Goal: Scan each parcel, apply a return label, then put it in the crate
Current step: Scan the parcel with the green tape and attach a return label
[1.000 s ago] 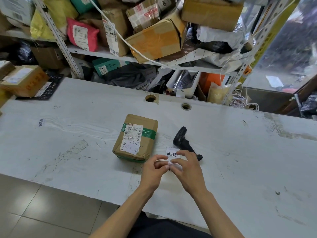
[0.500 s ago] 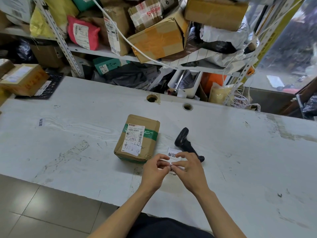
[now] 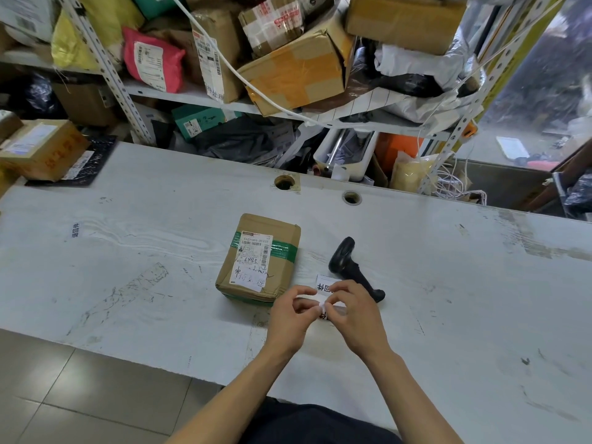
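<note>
- Parcel (image 3: 258,258) first: it's a small brown box with green tape and a shipping label on top. It lies flat on the white table (image 3: 128,251), just beyond and left of my hands, not touching either of them.
- Both hands work the return label (image 3: 324,288), a small white strip with black characters. My left hand (image 3: 290,318) and my right hand (image 3: 357,314) pinch it between thumb and fingertips, close together, as if peeling the sticker off its backing.
- I cannot tell how much of the sticker is free; my fingers hide the join.
- Risk one: the sticker may curl and stick to itself or to my fingers, since it's small and pinched on both sides.
- Risk two: it may tear if the two hands pull apart too fast.
- Risk three: I might paste it over the parcel's barcode, which fills much of the top face.
- The black scanner (image 3: 350,267) lies on its side just beyond my right hand, near enough to knock when I reach left to the parcel.
- I see no crate in view, so I judge the drop-off needs a turn away from the table.
</note>
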Demonstrator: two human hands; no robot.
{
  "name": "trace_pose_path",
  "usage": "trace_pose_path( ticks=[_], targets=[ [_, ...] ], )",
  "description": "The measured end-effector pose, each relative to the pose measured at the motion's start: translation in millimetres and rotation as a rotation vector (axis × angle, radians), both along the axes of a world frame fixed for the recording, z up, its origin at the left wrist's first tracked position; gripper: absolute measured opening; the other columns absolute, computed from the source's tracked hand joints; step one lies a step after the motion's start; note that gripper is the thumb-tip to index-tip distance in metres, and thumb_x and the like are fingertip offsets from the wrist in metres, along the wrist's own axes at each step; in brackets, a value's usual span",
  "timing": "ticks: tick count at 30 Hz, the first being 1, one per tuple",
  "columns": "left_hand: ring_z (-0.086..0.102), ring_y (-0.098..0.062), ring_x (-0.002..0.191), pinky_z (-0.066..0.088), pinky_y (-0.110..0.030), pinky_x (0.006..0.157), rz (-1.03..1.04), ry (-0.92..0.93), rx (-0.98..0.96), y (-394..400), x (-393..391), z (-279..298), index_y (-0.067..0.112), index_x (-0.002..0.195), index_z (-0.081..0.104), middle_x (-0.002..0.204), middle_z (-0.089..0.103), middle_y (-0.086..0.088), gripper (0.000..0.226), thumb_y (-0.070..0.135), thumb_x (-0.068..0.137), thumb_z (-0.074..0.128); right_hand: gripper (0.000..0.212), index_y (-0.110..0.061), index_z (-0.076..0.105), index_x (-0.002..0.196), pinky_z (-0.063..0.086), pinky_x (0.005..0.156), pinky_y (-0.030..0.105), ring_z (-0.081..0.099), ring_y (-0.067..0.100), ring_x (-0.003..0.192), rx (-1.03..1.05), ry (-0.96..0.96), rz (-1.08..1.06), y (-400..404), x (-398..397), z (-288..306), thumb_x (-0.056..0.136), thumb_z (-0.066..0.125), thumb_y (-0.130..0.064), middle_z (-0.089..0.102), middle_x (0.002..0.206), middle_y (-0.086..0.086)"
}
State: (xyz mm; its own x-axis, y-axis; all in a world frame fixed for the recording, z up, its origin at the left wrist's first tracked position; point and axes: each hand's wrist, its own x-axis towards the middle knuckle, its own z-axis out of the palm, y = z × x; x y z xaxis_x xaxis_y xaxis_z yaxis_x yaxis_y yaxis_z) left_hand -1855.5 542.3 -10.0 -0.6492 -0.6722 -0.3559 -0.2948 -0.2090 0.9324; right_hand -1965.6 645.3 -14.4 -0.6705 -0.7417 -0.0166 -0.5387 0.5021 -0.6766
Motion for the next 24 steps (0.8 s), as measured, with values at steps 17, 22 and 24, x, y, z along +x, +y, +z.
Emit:
trace_pose_path(
  ticks=[17, 22, 24],
  targets=[
    [0.073, -0.01, 0.084, 0.056, -0.02, 0.078, -0.042, -0.017, -0.061, -7.4, 0.3, -0.6, 0.023, 0.099, 0.067, 0.084, 0.077, 0.001, 0.027, 0.004, 0.083, 0.077, 0.008, -0.021, 0.073, 0.089, 0.05, 0.079, 0.025, 0.061, 0.004, 0.087, 0.018, -0.034, 0.064, -0.9, -5.8, 4.4, 0.088, 0.071, -0.028, 0.064, 0.093, -0.013],
    [0.07, 0.0, 0.087, 0.053, -0.014, 0.076, -0.124, -0.077, -0.214, -6.0, 0.7, 0.2, 0.025, 0.101, 0.068, 0.087, 0.075, 0.008, 0.025, 0.007, 0.085, 0.075, 0.013, -0.021, 0.078, 0.088, 0.051, 0.076, 0.029, 0.06, 0.006, 0.087, 0.094, 0.031, 0.104, -0.6, -7.8, 13.9, 0.09, 0.069, -0.03, 0.065, 0.092, -0.015],
    [0.068, 0.006, 0.088, 0.051, -0.008, 0.075, -0.165, -0.123, -0.312, -5.9, 0.4, 3.3, 0.027, 0.106, 0.067, 0.091, 0.074, 0.012, 0.025, 0.012, 0.087, 0.075, 0.012, -0.022, 0.079, 0.086, 0.052, 0.075, 0.03, 0.061, 0.006, 0.085, 0.098, 0.036, 0.103, -0.9, -7.3, 16.0, 0.089, 0.07, -0.028, 0.066, 0.091, -0.015]
  ],
)
